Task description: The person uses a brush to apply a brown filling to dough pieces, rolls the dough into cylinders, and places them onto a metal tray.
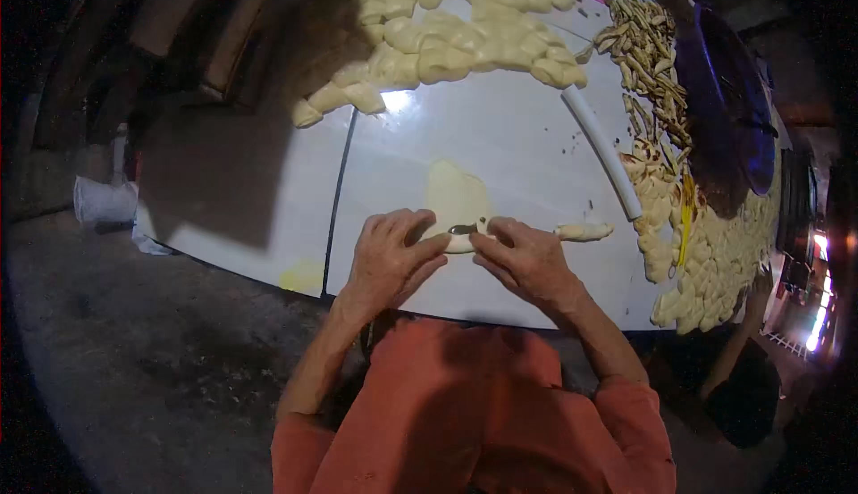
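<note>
A flat, pale piece of dough (458, 188) lies on the white table in front of me, its narrow end pointing away. On its near edge sits a small dark strip of filling (462, 229), partly covered by a fold of dough. My left hand (398, 248) pinches the left end of that fold between thumb and curled fingers. At the right end, my right hand (523, 253) grips the fold the same way. Just beyond the right hand lies a small rolled dough piece (585, 230), apart from the fingers.
Many plump dough lumps (447, 47) are heaped at the far side. A white rod (601, 150) lies to the right. Past it are brownish strips (648, 52), a purple basin (737, 101), a yellow strip-like object (686, 217) and many small dough pieces (715, 253).
</note>
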`<action>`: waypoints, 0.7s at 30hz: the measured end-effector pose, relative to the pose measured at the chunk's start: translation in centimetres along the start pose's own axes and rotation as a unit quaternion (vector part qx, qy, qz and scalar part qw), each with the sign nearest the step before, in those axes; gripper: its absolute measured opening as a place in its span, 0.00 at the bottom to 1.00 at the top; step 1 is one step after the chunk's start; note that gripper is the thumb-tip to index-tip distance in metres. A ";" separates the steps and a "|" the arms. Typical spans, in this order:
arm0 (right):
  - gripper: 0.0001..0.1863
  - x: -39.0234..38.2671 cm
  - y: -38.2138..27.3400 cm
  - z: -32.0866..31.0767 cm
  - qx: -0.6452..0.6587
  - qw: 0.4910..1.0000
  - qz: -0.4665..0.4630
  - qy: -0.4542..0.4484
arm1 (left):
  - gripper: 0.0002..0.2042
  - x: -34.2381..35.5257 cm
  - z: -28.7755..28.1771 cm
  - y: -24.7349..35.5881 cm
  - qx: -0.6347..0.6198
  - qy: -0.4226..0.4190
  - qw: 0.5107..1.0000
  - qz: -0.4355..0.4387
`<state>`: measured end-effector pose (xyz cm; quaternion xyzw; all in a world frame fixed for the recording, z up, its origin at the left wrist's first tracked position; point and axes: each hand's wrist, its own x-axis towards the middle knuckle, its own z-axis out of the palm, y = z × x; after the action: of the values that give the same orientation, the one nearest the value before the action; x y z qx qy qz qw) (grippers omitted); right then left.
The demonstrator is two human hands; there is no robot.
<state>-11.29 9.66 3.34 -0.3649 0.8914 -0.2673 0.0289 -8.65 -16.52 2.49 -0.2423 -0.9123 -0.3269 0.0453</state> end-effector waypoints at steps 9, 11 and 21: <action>0.10 1.6 0.7 0.6 -0.001 0.986 0.162 0.038 | 0.09 1.0 0.0 -0.4 0.029 0.046 0.992 -0.114; 0.11 1.6 0.6 -0.2 -0.001 0.989 0.133 0.060 | 0.10 0.7 -0.6 -0.3 0.000 0.054 0.995 -0.085; 0.07 2.0 0.2 0.1 0.090 0.991 0.095 0.008 | 0.08 1.6 -0.3 -0.3 -0.022 0.002 1.000 -0.020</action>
<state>-12.85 8.37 3.44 -0.2719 0.8946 -0.3455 0.0796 -10.23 -16.25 2.88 -0.2248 -0.9093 -0.3484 0.0349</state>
